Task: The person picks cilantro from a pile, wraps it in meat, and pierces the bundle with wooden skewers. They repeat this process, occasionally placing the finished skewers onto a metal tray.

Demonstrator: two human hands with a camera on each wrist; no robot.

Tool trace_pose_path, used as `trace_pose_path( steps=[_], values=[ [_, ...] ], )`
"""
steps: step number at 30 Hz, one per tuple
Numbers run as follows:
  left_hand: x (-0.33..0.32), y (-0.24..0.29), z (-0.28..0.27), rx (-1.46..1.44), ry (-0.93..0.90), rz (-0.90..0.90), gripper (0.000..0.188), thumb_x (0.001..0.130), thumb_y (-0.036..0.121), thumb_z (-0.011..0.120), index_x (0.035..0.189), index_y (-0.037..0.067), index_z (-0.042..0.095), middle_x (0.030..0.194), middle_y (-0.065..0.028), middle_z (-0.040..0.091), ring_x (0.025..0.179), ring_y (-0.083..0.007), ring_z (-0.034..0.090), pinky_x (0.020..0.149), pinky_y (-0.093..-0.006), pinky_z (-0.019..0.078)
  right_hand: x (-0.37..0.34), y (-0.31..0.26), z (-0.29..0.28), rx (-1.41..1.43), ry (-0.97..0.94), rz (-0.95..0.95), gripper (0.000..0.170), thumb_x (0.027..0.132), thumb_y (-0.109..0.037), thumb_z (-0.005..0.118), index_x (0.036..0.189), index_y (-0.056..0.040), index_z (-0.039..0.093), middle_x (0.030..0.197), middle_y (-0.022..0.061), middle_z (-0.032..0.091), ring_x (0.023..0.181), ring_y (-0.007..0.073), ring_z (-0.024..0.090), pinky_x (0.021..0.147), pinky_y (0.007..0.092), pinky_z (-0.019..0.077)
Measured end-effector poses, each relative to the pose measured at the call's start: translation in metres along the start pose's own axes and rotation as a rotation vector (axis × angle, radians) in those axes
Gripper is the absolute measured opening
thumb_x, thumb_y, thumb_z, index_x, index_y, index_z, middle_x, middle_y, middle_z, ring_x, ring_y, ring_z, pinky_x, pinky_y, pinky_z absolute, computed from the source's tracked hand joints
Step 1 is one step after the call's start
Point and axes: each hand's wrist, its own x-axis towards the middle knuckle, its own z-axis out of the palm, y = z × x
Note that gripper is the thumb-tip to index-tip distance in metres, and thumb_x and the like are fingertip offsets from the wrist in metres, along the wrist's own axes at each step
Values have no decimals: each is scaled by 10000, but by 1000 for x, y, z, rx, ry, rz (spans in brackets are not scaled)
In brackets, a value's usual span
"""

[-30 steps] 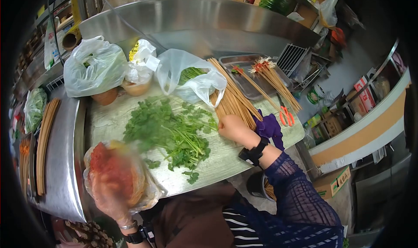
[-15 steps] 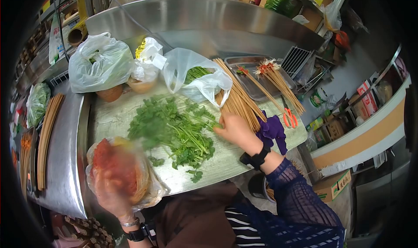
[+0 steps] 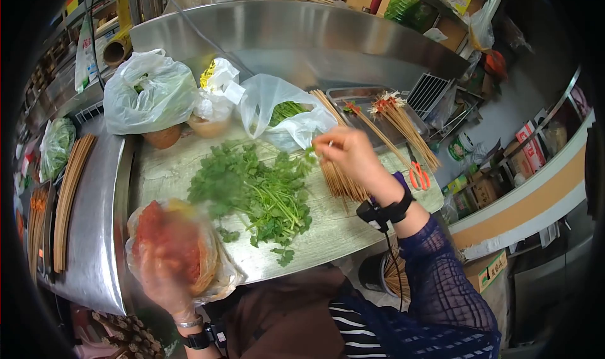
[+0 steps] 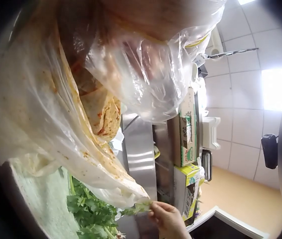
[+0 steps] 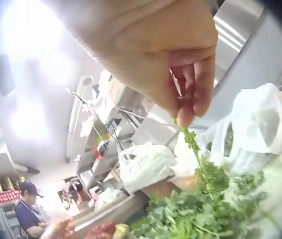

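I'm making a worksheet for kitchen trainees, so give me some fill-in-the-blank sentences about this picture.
1. The right hand pinches a sprig that is ____ in colour.
2. The scissors have ____ handles.
3. In the head view, the scissors lie to the ____ of the loose herbs.

Missing words: green; orange; right.

The bare right hand (image 3: 350, 157) has risen from beside the loose, leafy green herb pile (image 3: 261, 198); the thin, leafy green sprig (image 5: 191, 142) it pinches hangs above that pile
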Motion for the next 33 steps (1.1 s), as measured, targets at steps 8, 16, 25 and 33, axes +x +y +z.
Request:
trace_pose_path(
  steps=[8, 16, 25, 33],
  values=[
    [1, -4, -5, 7, -21, -55, 290, 912, 54, 552, 1191, -23, 567, 1229, -119, 563, 977, -143, 592, 766, -237, 499, 36, -20, -5, 100, -187, 92, 139, 800, -30, 675, 930, 12, 652, 819, 49, 667, 729, 100, 637, 667, 227, 503],
    [19, 64, 6, 209, -234, 59, 264, 797, -10, 623, 1059, -36, 650, 1117, -137, 632, 1103, -228, 565, 990, -352, 401, 39, -82, 14, 532, -458, 83, 117, 809, -51, 689, 905, -7, 640, 790, 31, 658, 717, 92, 636, 660, 209, 500],
    [14, 106, 58, 228, -539, 149, 357, 736, 59, 748, 1080, 45, 653, 713, -57, 572, 612, -130, 556, 569, -275, 461, 9, -124, 74, 592, -693, -37, 85, 807, -31, 673, 883, -17, 638, 778, -18, 632, 686, 29, 557, 608, 185, 449],
    [-2, 81, 48, -558, -392, -579, 165, 862, 53, 647, 999, -37, 628, 855, -93, 654, 676, -129, 614, 616, -238, 519, -23, -105, 110, 805, -416, -34, 100, 797, -41, 695, 879, -15, 645, 788, -4, 628, 682, 46, 562, 623, 189, 455]
  ],
)
